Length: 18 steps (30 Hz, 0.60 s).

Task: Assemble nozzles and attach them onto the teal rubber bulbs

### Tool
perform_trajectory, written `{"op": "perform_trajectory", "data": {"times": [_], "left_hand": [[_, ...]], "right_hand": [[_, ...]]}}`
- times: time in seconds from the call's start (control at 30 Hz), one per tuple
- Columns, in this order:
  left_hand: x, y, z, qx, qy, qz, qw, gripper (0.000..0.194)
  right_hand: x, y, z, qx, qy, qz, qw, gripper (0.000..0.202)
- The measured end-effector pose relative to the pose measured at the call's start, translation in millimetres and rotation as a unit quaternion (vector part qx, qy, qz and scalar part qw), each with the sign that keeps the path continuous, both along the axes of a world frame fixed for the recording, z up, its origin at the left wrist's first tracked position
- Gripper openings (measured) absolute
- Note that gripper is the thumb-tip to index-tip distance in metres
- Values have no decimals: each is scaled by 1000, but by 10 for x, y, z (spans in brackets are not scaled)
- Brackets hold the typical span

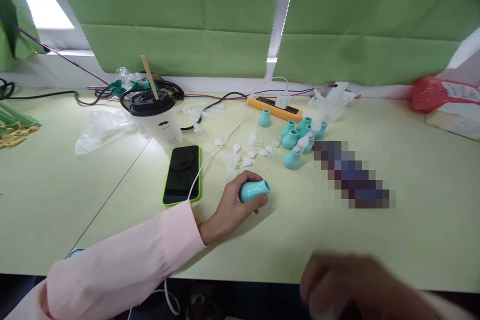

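Note:
My left hand (234,205) is wrapped round a glossy turquoise bulb-shaped piece (253,190), its open neck pointing right, just above the table. Blurred at the lower right, near the table's front edge, is my right hand (341,280); its fingers look curled, and what they hold, if anything, cannot be made out. Several more turquoise bulbs (292,159) stand grouped beyond my left hand, and a lone turquoise bulb (264,118) stands by the power strip. Small white translucent scraps (252,154) lie scattered between the phone and the group.
A black phone with a green edge (182,175) lies left of my left hand, a white cable across it. Behind stand a lidded paper cup (163,122) and an orange power strip (275,108). A pixelated object (352,175) lies right; a red bag (429,94) sits far right.

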<state>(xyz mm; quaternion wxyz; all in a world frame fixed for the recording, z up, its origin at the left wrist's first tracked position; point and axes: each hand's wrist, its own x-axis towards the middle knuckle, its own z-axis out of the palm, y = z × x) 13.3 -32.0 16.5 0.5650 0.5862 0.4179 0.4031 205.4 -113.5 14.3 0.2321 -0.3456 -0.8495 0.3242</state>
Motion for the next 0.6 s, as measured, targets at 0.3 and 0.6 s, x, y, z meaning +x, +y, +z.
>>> {"op": "perform_trajectory", "data": {"times": [0.3,0.6], "left_hand": [[-25,11,-47,61,77,44,994,23],[-37,47,-55,161,176,10,971,18]], "right_hand": [[-205,1105,2,-280,356,-61,890,19],[-115,1051,-161,-43,232,-75,969,25]]}}
